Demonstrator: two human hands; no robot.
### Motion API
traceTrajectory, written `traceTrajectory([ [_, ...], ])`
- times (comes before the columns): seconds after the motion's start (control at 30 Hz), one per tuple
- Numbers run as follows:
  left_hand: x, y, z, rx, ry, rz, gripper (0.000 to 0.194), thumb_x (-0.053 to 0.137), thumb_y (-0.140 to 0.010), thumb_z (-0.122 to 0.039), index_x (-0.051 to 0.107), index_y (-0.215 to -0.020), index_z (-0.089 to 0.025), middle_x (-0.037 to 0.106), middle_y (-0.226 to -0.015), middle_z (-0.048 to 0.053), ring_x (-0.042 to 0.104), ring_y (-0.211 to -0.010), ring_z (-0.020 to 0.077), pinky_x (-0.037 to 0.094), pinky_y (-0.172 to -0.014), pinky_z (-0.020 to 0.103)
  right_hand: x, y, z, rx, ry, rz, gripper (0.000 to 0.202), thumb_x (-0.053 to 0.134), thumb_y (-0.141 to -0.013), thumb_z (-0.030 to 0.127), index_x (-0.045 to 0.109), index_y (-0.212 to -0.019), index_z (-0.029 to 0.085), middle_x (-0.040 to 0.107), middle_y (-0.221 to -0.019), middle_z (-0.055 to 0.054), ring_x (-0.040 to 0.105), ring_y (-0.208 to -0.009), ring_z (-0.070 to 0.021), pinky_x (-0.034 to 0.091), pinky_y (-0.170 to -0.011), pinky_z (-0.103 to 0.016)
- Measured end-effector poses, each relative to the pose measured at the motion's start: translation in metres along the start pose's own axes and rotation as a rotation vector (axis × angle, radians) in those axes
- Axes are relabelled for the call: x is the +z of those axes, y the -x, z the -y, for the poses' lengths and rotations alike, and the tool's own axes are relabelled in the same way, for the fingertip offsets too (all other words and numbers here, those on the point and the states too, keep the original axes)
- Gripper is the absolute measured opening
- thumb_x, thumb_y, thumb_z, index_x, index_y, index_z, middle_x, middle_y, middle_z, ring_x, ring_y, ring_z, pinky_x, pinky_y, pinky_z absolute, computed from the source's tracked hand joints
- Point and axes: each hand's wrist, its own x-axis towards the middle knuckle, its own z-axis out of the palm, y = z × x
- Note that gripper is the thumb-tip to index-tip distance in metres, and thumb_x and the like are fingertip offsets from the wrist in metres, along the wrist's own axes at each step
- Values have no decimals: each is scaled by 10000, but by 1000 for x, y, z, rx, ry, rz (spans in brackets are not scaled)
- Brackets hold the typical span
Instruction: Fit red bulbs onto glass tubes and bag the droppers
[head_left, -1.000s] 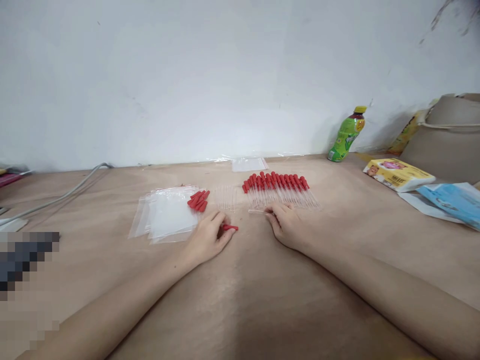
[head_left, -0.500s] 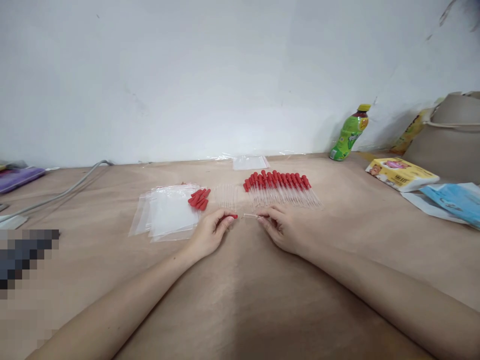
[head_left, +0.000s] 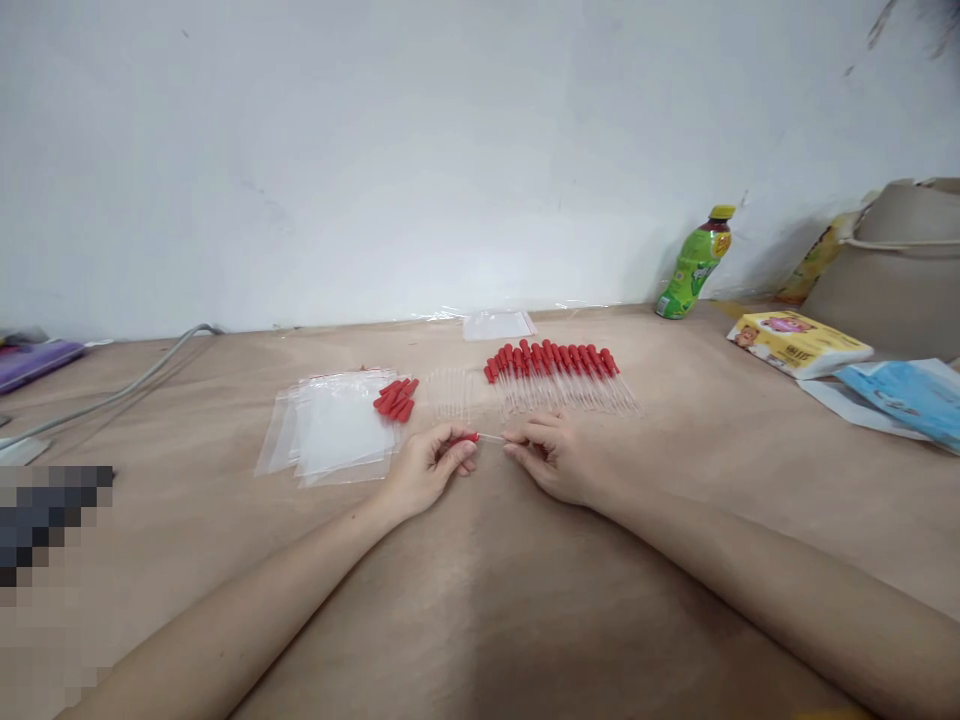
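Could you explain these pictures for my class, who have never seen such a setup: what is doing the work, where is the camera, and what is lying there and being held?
There is no machine here, just a person's bare hands. Every picture comes from one camera worn on the head, looking forward and down. The left hand pinches a small red cap; the right hand holds a thin clear tube pointing at it. Whether they are joined is too small to tell. On the brown surface lie clear bags, loose red caps, bare clear tubes and a row of red-capped tubes. Toward the right are a green bottle and a yellow packet.
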Motion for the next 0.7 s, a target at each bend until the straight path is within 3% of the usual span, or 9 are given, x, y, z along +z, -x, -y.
traceTrajectory([
  [0.37,1,4,-1,27,-4,21,242,519,-803,-349,594,-885,-134,610,-646,13,576,-573,109,495,-560,230,-8,-6,-11,-114,57,146,138,501,-830,236,637,-839,210,632,-745,7,526,-651,-95,247,-725,-298],
  [0.7,1,6,-8,90,-230,19,221,505,-814,-338,612,-896,-163,634,-708,10,567,-609,119,461,-554,223,-6,-5,-1,-171,190,92,242,410,-861,252,641,-821,190,606,-688,-12,498,-621,-107,217,-701,-313],
])
